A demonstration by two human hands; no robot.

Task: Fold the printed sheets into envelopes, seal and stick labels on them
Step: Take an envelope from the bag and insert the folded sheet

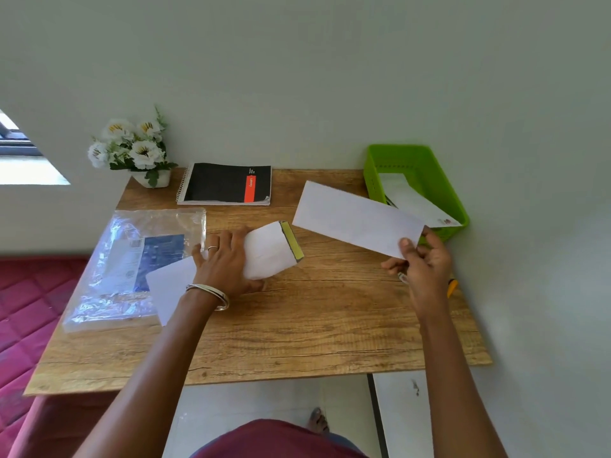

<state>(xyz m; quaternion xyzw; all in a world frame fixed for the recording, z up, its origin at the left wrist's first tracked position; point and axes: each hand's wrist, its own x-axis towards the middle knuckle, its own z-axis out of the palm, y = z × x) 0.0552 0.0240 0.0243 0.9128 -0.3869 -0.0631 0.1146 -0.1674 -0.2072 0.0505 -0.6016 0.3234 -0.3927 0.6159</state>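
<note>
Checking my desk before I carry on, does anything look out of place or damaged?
Nothing is spilled or torn. Only the notebook shows wear: its lower right corner curls up. An envelope leans loosely in the green basket.

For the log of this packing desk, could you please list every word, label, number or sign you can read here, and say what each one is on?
Nothing here can be read for certain.
Black spiral notebook: sideways white lettering on its red strip and small print above it, too blurred.
Plastic packet: barcode and printed blue label, too small.
Envelope in the green basket: small red mark at its corner, unreadable.
Folded sheet and open envelope: no legible text.
</note>
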